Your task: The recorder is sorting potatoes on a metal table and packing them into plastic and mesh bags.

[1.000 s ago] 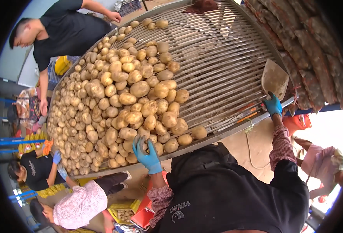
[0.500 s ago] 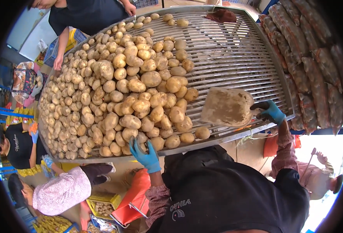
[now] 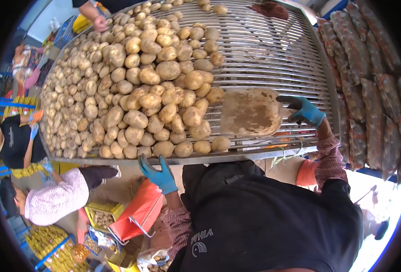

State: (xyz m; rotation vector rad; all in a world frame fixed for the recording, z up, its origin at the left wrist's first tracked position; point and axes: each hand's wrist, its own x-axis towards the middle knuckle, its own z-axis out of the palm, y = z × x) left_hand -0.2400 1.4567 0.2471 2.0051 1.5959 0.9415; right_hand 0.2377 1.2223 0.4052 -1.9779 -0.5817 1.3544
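A flat, dirt-caked scoop [image 3: 250,113] lies low over the slatted metal table [image 3: 273,59], its left edge against the potatoes. My right hand [image 3: 307,111], in a blue glove with dark fingers, grips the scoop at its right end. In a matching glove, my left hand [image 3: 159,176] is at the table's front rim, fingers spread, the tips at the metal just below the nearest potatoes. It holds nothing. A broad heap of potatoes [image 3: 132,97] covers the table's left and middle, small ones far left and bigger ones toward the scoop.
Long filled mesh sacks [image 3: 368,99] are stacked along the right. A co-worker's hand [image 3: 99,23] rests near the table's far left edge. Other people work at the left, one in a patterned shirt [image 3: 57,199]. An orange-red folding chair [image 3: 139,208] and a yellow crate [image 3: 103,213] stand below the table.
The scoop and my right hand have moved left, up to the potatoes. My left hand has come off the front potatoes to the rim. The whole view has shifted.
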